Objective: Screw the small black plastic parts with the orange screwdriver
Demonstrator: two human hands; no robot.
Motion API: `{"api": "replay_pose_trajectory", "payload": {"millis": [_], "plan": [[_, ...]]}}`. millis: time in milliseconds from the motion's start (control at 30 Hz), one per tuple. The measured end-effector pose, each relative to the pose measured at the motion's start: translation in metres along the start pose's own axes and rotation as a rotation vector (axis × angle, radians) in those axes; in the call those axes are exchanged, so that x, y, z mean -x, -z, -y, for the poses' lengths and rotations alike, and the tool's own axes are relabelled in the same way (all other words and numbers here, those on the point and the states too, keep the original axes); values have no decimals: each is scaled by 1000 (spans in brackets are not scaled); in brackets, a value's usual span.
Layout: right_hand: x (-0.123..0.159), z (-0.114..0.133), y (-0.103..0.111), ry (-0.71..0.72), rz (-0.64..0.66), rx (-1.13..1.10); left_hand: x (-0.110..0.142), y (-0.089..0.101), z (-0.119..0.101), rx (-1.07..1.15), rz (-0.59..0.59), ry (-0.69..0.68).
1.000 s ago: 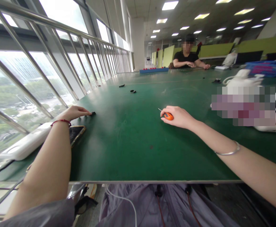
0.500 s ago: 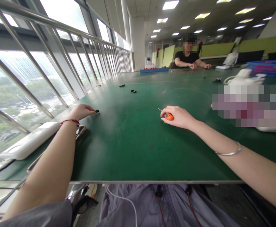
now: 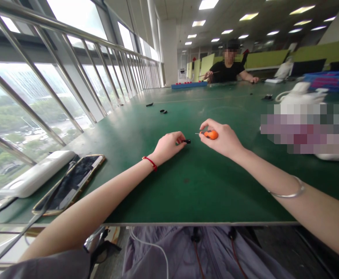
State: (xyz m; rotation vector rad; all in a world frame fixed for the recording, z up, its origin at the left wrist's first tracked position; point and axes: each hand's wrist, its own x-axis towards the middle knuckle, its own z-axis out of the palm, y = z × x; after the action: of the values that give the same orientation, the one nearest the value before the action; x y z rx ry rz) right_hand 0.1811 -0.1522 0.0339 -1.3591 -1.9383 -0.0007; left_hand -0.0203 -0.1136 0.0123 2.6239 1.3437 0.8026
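Between the fingertips of my left hand point(image 3: 171, 147) is a small black part point(image 3: 186, 141), pinched just above the green tabletop point(image 3: 146, 186). What kind of part it is, I cannot make out. My right hand point(image 3: 223, 139) is closed around the orange and black handle of a small screwdriver point(image 3: 211, 134). Its thin metal shaft points left, at the black part, with a short gap between them.
A phone point(image 3: 71, 184) and a white power strip point(image 3: 38, 172) lie at the left edge. Farther off are small black pieces point(image 3: 163, 111), a blue rack point(image 3: 188, 85) with red tops, and a person point(image 3: 229, 69). A white object point(image 3: 301, 95) stands at right.
My left hand has swung right across the table with the black part, uncovering the phone. My right hand has risen slightly, turning the screwdriver level. The person opposite has lifted a hand with a thin stick.
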Motion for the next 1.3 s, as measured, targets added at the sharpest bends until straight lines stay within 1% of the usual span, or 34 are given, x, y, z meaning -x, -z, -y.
{"api": "replay_pose_trajectory", "payload": {"millis": [67, 167, 333, 500, 733, 867, 933, 1067, 1300], "plan": [[0, 3, 4, -2, -72, -86, 4, -5, -8, -14, 4, -69], [1, 7, 8, 31, -103, -160, 8, -9, -9, -32, 3, -138], [4, 16, 12, 60, -129, -137, 8, -9, -6, -5, 12, -145], [5, 21, 16, 73, -143, -128, 8, -8, -8, -8, 32, -154], [5, 23, 29, 105, -209, -227, 9, -7, -8, -11, 41, -156], [3, 22, 33, 115, -276, -292, 8, -7, -7, -5, 47, -160], [3, 21, 32, 109, -261, -302, 8, -7, -7, -5, 48, -162], [2, 20, 29, 95, -190, -293, 8, -7, -7, -6, 46, -166], [4, 21, 27, 98, -187, -290, 8, -7, -8, -8, 41, -171]]}}
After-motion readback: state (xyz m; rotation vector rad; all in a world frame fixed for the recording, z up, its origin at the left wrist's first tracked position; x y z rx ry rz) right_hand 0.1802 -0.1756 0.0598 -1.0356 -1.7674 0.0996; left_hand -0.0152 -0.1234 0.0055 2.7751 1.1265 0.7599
